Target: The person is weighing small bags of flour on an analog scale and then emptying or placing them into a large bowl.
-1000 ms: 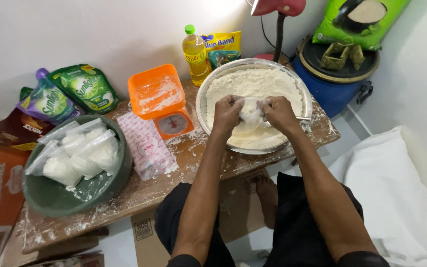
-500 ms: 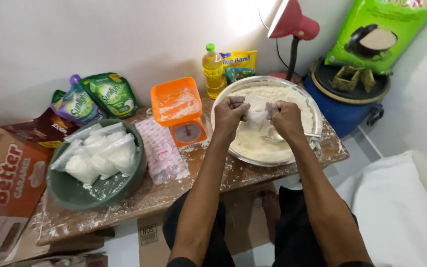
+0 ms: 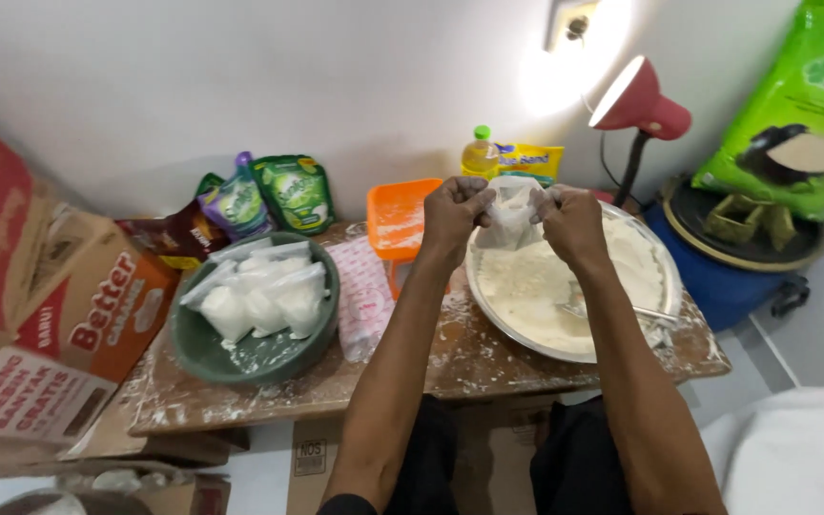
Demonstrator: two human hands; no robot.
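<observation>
Left hand (image 3: 455, 212) and right hand (image 3: 572, 221) pinch a small plastic bag (image 3: 510, 217) above the metal basin's (image 3: 655, 262) rim.

both hands now raised higher above the flour, up from low over the metal basin (image 3: 665, 286) to level with its far rim near the upper middle of the frame. left hand (image 3: 455, 212) and right hand (image 3: 572, 221) spread slightly further apart, with the small clear plastic bag (image 3: 510, 217) stretched between them rather than bunched under the fingers. bag more visible now, hanging with white powder in its lower part. camera view tilted upward: more wall, the glowing lamp (image 3: 636, 100) and the wall fitting brought into the upper right, green sack (image 3: 793, 105) shifted to the right edge, cardboard boxes (image 3: 59, 315) larger at the left edge.
</observation>
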